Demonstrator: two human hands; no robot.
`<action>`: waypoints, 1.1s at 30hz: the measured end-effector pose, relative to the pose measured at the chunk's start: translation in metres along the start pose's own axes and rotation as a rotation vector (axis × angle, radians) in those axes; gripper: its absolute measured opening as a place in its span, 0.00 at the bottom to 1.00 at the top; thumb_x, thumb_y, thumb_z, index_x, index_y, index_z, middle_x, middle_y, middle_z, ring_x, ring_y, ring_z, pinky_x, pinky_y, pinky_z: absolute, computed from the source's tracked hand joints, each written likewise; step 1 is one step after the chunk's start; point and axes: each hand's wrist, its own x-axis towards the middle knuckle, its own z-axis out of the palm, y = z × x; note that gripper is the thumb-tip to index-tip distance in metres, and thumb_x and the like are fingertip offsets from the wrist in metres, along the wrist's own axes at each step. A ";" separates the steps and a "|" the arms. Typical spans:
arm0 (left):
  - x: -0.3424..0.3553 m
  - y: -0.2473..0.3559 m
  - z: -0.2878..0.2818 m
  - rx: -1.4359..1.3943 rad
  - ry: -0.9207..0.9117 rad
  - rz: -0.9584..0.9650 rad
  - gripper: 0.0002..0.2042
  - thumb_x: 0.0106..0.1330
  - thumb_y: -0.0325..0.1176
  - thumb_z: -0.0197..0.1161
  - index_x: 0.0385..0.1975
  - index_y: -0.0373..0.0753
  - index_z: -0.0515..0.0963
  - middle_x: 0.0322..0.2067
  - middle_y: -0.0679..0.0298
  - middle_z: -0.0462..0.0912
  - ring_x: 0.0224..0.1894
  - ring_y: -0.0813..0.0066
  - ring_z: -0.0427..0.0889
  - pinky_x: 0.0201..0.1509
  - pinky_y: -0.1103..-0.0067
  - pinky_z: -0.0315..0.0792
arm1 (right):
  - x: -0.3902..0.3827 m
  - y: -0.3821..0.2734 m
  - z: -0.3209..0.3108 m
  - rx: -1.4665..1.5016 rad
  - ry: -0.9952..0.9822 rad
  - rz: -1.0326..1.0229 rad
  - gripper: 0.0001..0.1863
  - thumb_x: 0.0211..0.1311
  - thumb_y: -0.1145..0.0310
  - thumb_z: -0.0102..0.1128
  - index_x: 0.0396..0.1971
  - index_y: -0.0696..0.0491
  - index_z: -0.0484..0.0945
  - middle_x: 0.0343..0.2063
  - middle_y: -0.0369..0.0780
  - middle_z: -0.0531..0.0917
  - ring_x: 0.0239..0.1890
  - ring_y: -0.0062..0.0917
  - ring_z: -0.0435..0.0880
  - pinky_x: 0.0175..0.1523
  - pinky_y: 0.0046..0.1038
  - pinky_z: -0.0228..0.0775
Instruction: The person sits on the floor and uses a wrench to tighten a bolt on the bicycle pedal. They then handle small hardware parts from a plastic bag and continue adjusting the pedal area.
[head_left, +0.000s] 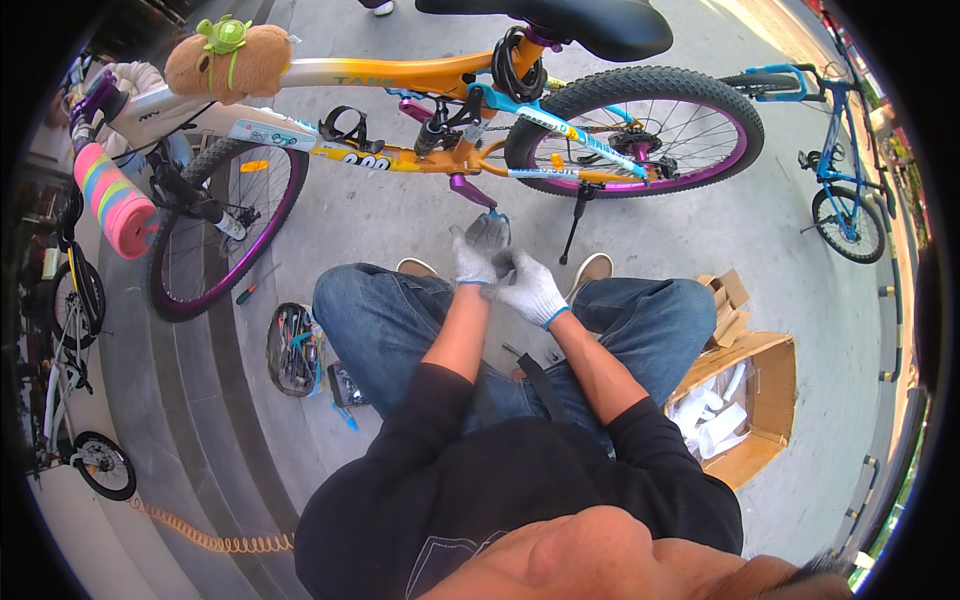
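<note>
Both hands wear white knitted gloves with grey-coated palms and meet above my lap, just below the bicycle's purple crank arm (470, 190). My left hand (482, 248) is turned palm up, its fingers stretched toward the crank's lower end, where a small blue part shows. Across its palm and wrist lies my right hand (533, 292), fingers curled against the left glove; whatever they pinch is hidden. The orange and white bicycle (400, 75) stands in front of me on its black kickstand (574, 220). No pedal can be made out on the near crank.
An open tool pouch (294, 350) lies left of my knee, with a dark case (346, 385) beside it. A screwdriver (252, 290) rests near the front wheel (230, 230). On my right stands a cardboard box (770, 400) holding white wrapping. A blue bicycle (835, 165) is parked farther right.
</note>
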 end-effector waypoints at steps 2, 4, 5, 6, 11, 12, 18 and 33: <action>-0.007 0.008 0.009 -0.149 -0.014 0.010 0.32 0.81 0.67 0.46 0.43 0.43 0.87 0.51 0.60 0.91 0.57 0.53 0.87 0.68 0.44 0.75 | -0.003 0.002 0.000 -0.101 0.062 0.021 0.30 0.58 0.52 0.80 0.54 0.56 0.84 0.47 0.48 0.91 0.48 0.41 0.91 0.58 0.38 0.81; -0.014 0.014 0.017 -0.279 -0.062 0.009 0.31 0.81 0.67 0.47 0.47 0.43 0.86 0.50 0.61 0.91 0.57 0.52 0.87 0.70 0.35 0.70 | -0.004 0.004 0.003 -0.029 0.040 0.014 0.28 0.58 0.54 0.78 0.54 0.55 0.84 0.46 0.49 0.91 0.48 0.43 0.91 0.57 0.39 0.82; -0.017 0.016 0.020 -0.322 -0.070 0.002 0.32 0.80 0.67 0.47 0.46 0.44 0.86 0.50 0.61 0.91 0.57 0.51 0.87 0.70 0.35 0.70 | -0.004 0.005 0.006 -0.002 0.028 0.020 0.27 0.59 0.55 0.78 0.53 0.55 0.84 0.45 0.50 0.91 0.48 0.44 0.92 0.56 0.40 0.82; -0.019 0.019 0.024 -0.358 -0.058 0.000 0.32 0.80 0.68 0.47 0.46 0.44 0.86 0.50 0.61 0.91 0.57 0.51 0.87 0.70 0.34 0.69 | -0.004 0.005 0.009 -0.056 0.053 -0.037 0.26 0.60 0.57 0.77 0.53 0.55 0.84 0.45 0.50 0.91 0.48 0.45 0.91 0.56 0.41 0.82; -0.024 0.028 0.036 -0.400 0.006 0.064 0.30 0.78 0.69 0.50 0.49 0.48 0.86 0.54 0.62 0.90 0.59 0.48 0.85 0.69 0.30 0.67 | -0.004 -0.001 0.019 -0.223 0.153 -0.212 0.19 0.63 0.64 0.70 0.51 0.56 0.83 0.44 0.53 0.90 0.48 0.50 0.90 0.54 0.45 0.82; -0.026 0.029 0.039 -0.402 -0.004 0.079 0.30 0.78 0.69 0.50 0.53 0.48 0.84 0.59 0.62 0.86 0.62 0.47 0.83 0.69 0.30 0.67 | -0.004 -0.003 0.021 -0.174 0.164 -0.153 0.19 0.63 0.64 0.70 0.51 0.56 0.83 0.44 0.53 0.90 0.48 0.49 0.90 0.54 0.44 0.82; -0.050 0.036 0.066 -0.386 -0.010 0.161 0.34 0.77 0.70 0.50 0.70 0.51 0.70 0.80 0.61 0.59 0.73 0.46 0.70 0.69 0.28 0.66 | -0.001 -0.009 0.022 0.077 0.155 0.117 0.20 0.62 0.67 0.70 0.52 0.59 0.80 0.43 0.53 0.88 0.45 0.39 0.90 0.54 0.38 0.80; -0.108 0.111 0.134 0.355 -0.374 0.710 0.26 0.84 0.55 0.53 0.33 0.37 0.82 0.46 0.54 0.89 0.45 0.61 0.88 0.54 0.62 0.82 | -0.030 -0.059 -0.027 1.176 -0.130 0.322 0.27 0.81 0.49 0.60 0.64 0.56 0.75 0.55 0.44 0.83 0.58 0.33 0.85 0.59 0.38 0.83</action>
